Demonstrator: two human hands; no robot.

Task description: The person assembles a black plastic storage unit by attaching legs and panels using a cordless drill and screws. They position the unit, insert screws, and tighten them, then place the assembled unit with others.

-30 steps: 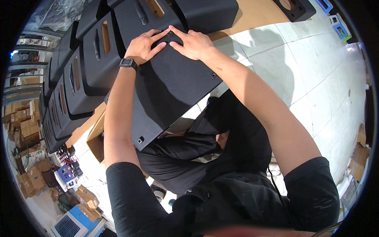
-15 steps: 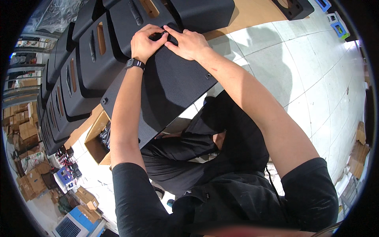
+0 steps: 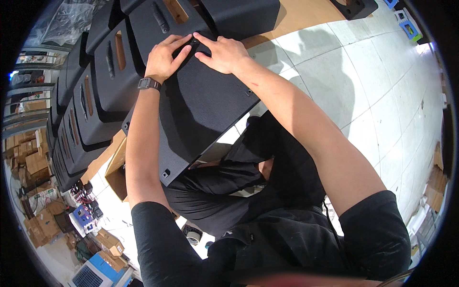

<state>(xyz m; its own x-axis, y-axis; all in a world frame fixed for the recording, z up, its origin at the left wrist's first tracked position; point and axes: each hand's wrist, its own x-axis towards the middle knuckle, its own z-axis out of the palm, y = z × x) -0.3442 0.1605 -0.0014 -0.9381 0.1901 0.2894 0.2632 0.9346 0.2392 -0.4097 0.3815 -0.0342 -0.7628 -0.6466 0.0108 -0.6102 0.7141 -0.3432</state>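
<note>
A large black cabinet with a textured flat face [image 3: 201, 105] lies in front of my lap, with small black fittings at its corners. At its far end, my left hand [image 3: 161, 60] rests with the fingers stretched out and the thumb apart. My right hand [image 3: 225, 53] reaches in from the right, index finger extended and thumb spread. Between the fingertips of both hands sits a small dark fitting [image 3: 194, 42] at the far corner. Neither hand grasps anything that I can see. Another corner fitting [image 3: 166, 172] shows at the near left.
Black cabinets [image 3: 125, 79] with handles and slots stand in a row at left and beyond. An open cardboard box [image 3: 114, 174] is beside my left forearm. Brown sheet [image 3: 306, 14] covers the far floor, near a black box with a round opening [image 3: 355, 8]. A tape roll [image 3: 193, 237] lies by my leg.
My left hand has shifted left and its fingertips have parted from the right hand's, uncovering the small fitting. The right hand has moved slightly left. The near left corner fitting has come into sight.
</note>
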